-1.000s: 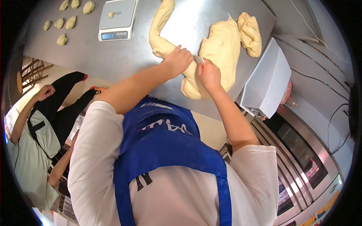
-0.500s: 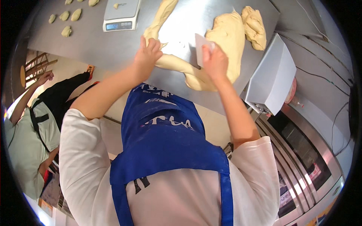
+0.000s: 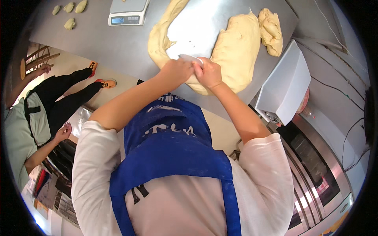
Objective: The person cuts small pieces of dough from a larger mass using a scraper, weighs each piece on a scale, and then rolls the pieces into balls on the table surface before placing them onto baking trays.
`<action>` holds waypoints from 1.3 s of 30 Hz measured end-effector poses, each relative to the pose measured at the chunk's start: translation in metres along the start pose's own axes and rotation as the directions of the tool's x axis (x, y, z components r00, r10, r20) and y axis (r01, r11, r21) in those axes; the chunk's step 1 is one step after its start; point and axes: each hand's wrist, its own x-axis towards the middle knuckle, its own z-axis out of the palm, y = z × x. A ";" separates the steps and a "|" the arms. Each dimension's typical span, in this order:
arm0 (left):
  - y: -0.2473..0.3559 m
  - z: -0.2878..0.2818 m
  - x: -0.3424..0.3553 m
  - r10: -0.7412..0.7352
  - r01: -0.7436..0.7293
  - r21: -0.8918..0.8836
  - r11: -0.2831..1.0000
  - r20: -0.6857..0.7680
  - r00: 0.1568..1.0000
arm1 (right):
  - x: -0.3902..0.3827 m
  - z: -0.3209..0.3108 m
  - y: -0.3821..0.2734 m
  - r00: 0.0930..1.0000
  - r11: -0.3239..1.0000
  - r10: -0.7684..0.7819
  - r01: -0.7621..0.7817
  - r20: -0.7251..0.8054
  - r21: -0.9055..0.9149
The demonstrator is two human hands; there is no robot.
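Note:
My right hand (image 3: 209,72) grips a pale plastic scraper (image 3: 190,58) just above the near part of the dough. Beside it, my left hand (image 3: 177,70) is curled on a long dough strip (image 3: 156,47), its fingertips partly hidden. The strip curves up toward the far edge, with a torn, ragged bit along its inner side. A large dough slab (image 3: 237,47) lies to the right, with a smaller crumpled lump (image 3: 270,31) beyond it. At the upper left are a white digital scale (image 3: 126,19) and several small dough pieces (image 3: 69,24).
The steel table (image 3: 98,31) has a pale open bin (image 3: 277,82) at its right edge. Steel appliances (image 3: 315,169) and loose wires are at the right. On the left, another person in dark trousers (image 3: 67,84) is beside a wooden stool (image 3: 39,59).
Half a second ago my left hand was on the strip farther left and up. It has moved rightward and down to meet my right hand, which has lowered slightly leftward with the scraper.

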 end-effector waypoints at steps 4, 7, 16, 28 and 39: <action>0.037 0.033 -0.021 -0.247 0.235 0.270 0.934 0.011 0.969 | 0.018 -0.079 -0.015 0.991 0.991 -0.132 0.132 0.028 0.019; 0.056 0.017 0.001 0.064 0.059 0.311 0.949 -0.374 0.925 | -0.003 -0.114 0.004 0.927 0.960 -0.175 0.236 0.333 -0.151; 0.093 0.035 -0.016 -0.129 0.154 0.097 0.983 -0.222 0.966 | -0.042 -0.057 0.040 0.784 0.828 -0.384 0.526 0.488 -0.195; 0.084 0.040 -0.017 0.220 -0.472 -0.230 0.851 -0.660 0.718 | -0.035 -0.099 -0.009 0.919 0.937 -0.350 0.347 0.181 0.047; 0.106 0.045 0.019 0.194 -0.249 -0.196 0.948 -0.265 0.945 | -0.063 -0.073 0.063 0.896 0.948 -0.188 0.272 0.403 -0.164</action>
